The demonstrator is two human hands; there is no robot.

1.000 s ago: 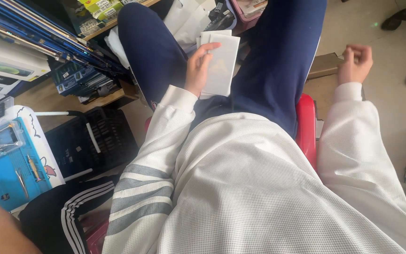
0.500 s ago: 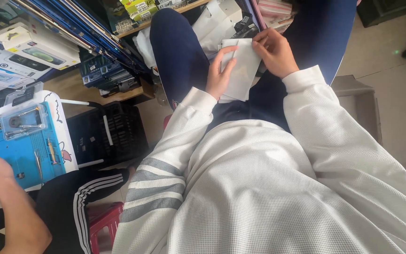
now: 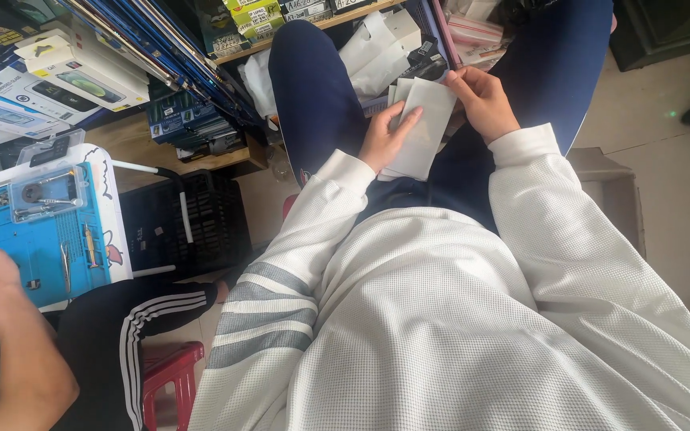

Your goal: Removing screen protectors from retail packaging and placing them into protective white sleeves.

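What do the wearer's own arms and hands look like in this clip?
Both arms wear long white waffle-knit sleeves with ribbed cuffs. The left sleeve carries grey stripes across its upper part; the right sleeve looks plain. The left hand and right hand are bare: no gloves, no visible rings or watch.

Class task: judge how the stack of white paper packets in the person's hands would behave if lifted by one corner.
The white packets look thin and flat, so probably light and floppy. Several overlap loosely, so they may slide apart. Left hand and right hand both steady them.

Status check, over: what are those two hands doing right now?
Left hand under white packets, thumb on top. Right hand pinching their top edge. Packets held over the lap. Nothing in the way.
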